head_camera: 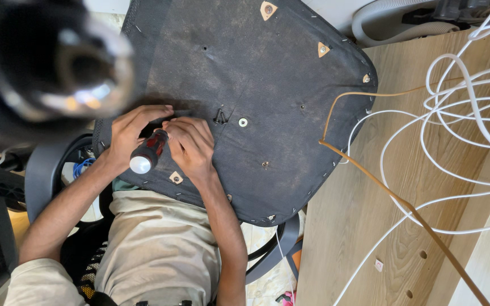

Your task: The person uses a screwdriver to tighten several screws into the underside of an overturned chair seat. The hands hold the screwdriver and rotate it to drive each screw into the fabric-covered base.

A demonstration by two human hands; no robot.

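Note:
An upturned office chair seat (267, 85) lies over my lap, its black fabric underside facing up. My left hand (125, 135) is wrapped around the red and black handle of a screwdriver (147, 152), whose white butt end points back at me. My right hand (193, 146) lies on the seat beside it, fingers curled at the screwdriver's front end. The tip is hidden between my fingers. A small black clip (220, 117) and a metal washer (243, 122) sit on the fabric just right of my hands.
A blurred black chair part with a shiny metal tube (80, 73) looms close at the top left. To the right, a wooden board (370, 238) carries looped white cables (460, 113) and a tan cord (392, 195). A grey hose (387, 17) lies at the top right.

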